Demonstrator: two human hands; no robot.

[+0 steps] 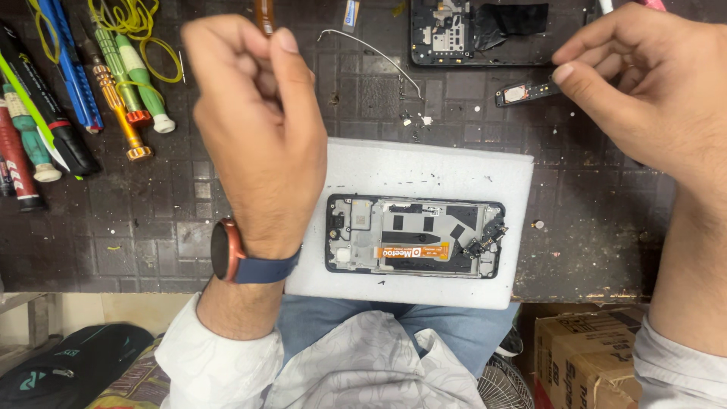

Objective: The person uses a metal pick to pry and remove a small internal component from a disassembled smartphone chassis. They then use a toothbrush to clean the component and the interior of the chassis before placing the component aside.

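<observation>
Head view, looking straight down at a dark, scuffed desk [151, 227]. At ten o'clock lies a row of screwdrivers [113, 83] with green, orange, blue and red handles, with loops of yellow wire [148, 38] beside them. The left hand [254, 129] hangs raised above the desk at about eleven o'clock, fingers curled in toward the palm and thumb pressed up against them; whether anything small is pinched inside I cannot tell, as the fingers hide the gap. A watch [227, 251] with a copper-coloured case and a blue strap sits on that wrist.

At the centre a white foam pad [424, 170] rests on the desk's near edge, and on it lies an opened phone frame [415, 236] (black, its inner metal plate and an orange sticker showing), lengthwise from nine to three o'clock. Neither hand touches it. Just above the pad, at twelve o'clock, a thin pale cable [371, 51] curves across the desk with tiny loose bits near its end. A second opened phone body [477, 30] sits at one o'clock.

At two o'clock the right hand [651, 83] has thumb and forefinger closed on the end of a small dark circuit strip [526, 92], which slants toward the pad. A cardboard box [587, 356] stands below at five o'clock.
</observation>
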